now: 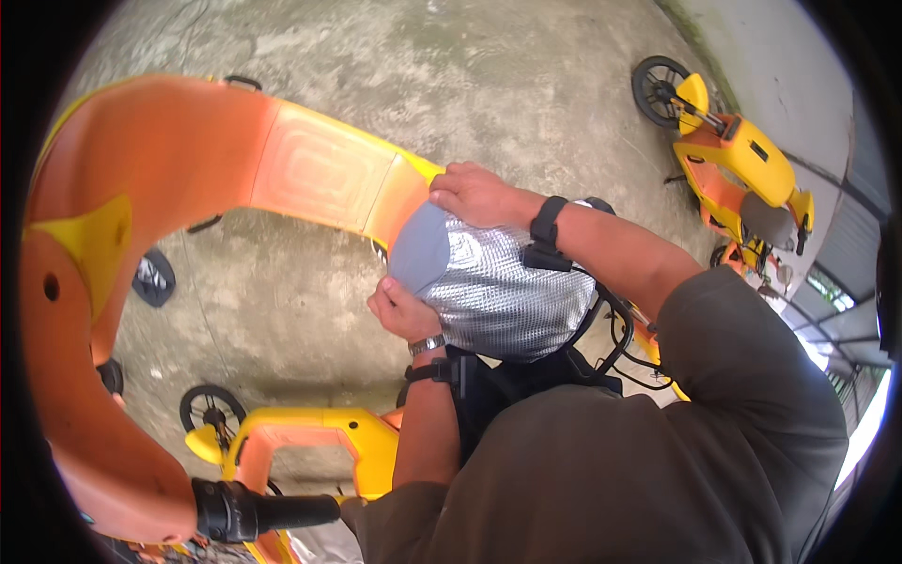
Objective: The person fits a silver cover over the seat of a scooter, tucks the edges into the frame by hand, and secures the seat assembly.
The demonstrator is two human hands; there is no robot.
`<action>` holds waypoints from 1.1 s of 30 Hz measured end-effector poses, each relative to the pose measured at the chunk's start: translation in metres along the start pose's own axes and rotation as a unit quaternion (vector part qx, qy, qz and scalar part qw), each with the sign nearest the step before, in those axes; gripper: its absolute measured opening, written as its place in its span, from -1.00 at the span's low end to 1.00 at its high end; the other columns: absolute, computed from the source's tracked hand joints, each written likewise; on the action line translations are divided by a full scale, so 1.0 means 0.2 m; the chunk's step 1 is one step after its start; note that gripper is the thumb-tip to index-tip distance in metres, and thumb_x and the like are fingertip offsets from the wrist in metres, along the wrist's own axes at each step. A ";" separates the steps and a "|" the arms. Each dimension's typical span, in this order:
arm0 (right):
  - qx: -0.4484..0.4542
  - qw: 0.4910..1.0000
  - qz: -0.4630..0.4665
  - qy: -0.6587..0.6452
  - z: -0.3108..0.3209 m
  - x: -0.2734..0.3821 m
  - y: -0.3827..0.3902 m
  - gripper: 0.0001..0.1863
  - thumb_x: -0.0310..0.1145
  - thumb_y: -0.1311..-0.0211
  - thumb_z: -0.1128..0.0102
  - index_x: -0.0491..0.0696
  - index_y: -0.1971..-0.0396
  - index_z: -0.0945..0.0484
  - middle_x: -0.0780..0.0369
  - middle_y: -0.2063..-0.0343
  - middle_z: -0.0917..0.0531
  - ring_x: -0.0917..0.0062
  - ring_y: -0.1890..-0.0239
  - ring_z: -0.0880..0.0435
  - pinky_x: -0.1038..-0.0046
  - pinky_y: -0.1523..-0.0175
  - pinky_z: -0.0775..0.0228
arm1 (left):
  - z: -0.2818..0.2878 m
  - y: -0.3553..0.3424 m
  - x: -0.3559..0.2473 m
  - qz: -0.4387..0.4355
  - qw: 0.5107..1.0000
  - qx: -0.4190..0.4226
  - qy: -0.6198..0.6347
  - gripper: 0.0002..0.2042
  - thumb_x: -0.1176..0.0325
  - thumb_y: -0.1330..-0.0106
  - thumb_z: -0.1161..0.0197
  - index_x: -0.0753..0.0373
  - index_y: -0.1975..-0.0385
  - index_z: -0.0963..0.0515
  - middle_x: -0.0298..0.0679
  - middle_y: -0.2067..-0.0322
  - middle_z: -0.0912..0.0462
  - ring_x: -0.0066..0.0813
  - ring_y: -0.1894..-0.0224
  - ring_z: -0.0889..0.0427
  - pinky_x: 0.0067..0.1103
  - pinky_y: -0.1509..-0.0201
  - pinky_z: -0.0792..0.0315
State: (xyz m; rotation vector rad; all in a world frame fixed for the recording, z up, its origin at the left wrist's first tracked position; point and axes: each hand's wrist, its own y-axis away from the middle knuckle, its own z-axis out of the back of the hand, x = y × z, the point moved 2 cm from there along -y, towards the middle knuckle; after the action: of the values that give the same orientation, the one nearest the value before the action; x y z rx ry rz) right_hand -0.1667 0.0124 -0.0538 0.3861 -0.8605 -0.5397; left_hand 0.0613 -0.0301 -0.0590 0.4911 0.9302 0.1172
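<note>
A silver foil cover (512, 301) with a grey front panel (418, 249) lies over the seat end of an orange and yellow scooter (319, 164). My left hand (402, 310) pinches the lower edge of the grey panel with bent fingers and thumb. On the opposite edge, my right hand (474, 195) grips the cover where it meets the scooter's frame, its fingers curled over the edge. Under and behind the cover, black straps or cables hang beside my body, partly hidden by my arms.
The scooter's handlebar grip (291, 510) is at lower left. Other yellow-orange scooters stand at lower left (371, 442) and upper right (728, 160) on the concrete floor (423, 75). A dark item (152, 282) lies on the floor at left. A wall (780, 66) runs along the right.
</note>
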 end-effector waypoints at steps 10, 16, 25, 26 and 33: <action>-0.020 0.991 -0.101 -0.090 0.01 -0.19 0.31 -0.47 0.01 -0.38 0.24 -0.15 0.10 -0.51 -0.04 0.22 -0.54 0.13 0.09 -0.47 0.20 -0.07 -0.28 | 0.07 0.01 0.10 0.242 0.944 0.092 0.203 -0.47 0.04 -0.42 0.13 0.50 -0.02 -0.37 -0.02 0.00 -0.44 -0.22 0.01 -0.45 -0.39 -0.10 -0.33; -0.023 0.991 -0.121 -0.058 0.03 -0.18 0.38 -0.53 -0.02 -0.38 0.24 -0.13 0.18 -0.49 -0.03 0.29 -0.52 0.10 0.16 -0.50 0.16 0.01 -0.31 | 0.02 0.02 0.16 0.246 0.933 0.059 0.257 -0.41 -0.02 -0.42 0.13 0.55 0.01 -0.37 0.02 0.03 -0.47 -0.22 0.06 -0.48 -0.37 -0.07 -0.36; 0.006 0.991 -0.133 0.018 0.10 -0.22 0.41 -0.51 0.01 -0.36 0.26 -0.09 0.09 -0.49 -0.05 0.19 -0.51 0.09 0.06 -0.49 0.17 -0.06 -0.30 | 0.00 0.04 0.13 0.173 0.976 -0.021 0.131 -0.48 0.07 -0.40 0.10 0.55 0.19 -0.49 -0.04 0.21 -0.57 -0.25 0.17 -0.50 -0.40 0.01 -0.36; 0.008 0.991 -0.136 -0.007 0.08 -0.23 0.45 -0.49 0.01 -0.36 0.26 -0.09 0.05 -0.48 -0.05 0.15 -0.50 0.09 0.04 -0.48 0.18 -0.09 -0.29 | 0.02 0.04 0.13 0.172 0.974 0.025 0.147 -0.49 0.08 -0.40 0.13 0.54 0.17 -0.48 -0.04 0.18 -0.56 -0.25 0.15 -0.50 -0.40 -0.01 -0.36; -0.057 0.993 -0.094 -0.038 -0.01 -0.30 0.87 -0.43 0.05 -0.37 0.26 -0.11 -0.12 -0.33 -0.02 0.05 -0.47 0.12 -0.08 -0.39 0.18 -0.19 -0.17 | 0.01 0.41 0.06 0.150 0.975 0.034 0.158 -0.46 0.09 -0.43 0.21 0.51 -0.13 -0.27 0.08 -0.12 -0.34 -0.16 -0.06 -0.40 -0.37 -0.16 -0.28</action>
State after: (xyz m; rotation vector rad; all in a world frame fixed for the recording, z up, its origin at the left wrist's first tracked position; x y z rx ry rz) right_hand -0.1473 0.1872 -0.0005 0.3449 -0.8661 -0.7779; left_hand 0.0795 0.0453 -0.0286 0.6878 1.1691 0.4495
